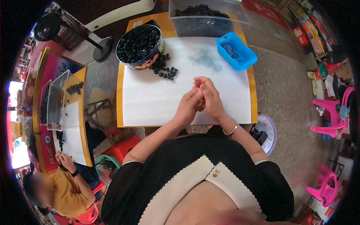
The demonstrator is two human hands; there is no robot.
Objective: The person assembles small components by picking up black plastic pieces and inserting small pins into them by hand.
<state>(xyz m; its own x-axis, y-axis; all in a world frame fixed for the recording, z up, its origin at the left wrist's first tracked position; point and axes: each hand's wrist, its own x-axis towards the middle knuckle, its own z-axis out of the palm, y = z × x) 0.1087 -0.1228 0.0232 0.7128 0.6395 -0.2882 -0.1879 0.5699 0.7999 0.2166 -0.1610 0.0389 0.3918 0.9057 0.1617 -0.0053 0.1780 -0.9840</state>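
Left hand [188, 107]: raised over the white sheet [150, 101], fingers curled in and pressed against the right hand; what the fingertips pinch, if anything, is too small to tell.
Right hand [210, 99]: fingers folded over the left hand's fingertips, the two hands touching at the tips; a bracelet [230, 131] sits on its wrist.
Sheet: lies under both hands and covers most of the yellow table [120, 80].
Loose rings [164, 69]: small black pieces in a scatter on the sheet, beyond the left hand and to its left, well apart from both hands.
Tin [139, 47]: round, full of black rings, just behind the loose rings and touching some of them.
Blue tray [237, 51]: beyond the right hand and to its right, holding small dark bits.
Grey patch [205, 60]: a faint spread of tiny pieces on the sheet, straight beyond the hands, between the tin and the tray.
Clear bin [208, 17]: at the far edge of the table, holding black rings.
Co-worker [65, 187]: seated far to the left of the hands at a second table [77, 131], own hands together at its near edge.
Pink chairs [330, 112]: far to the right of the hands, on the floor.
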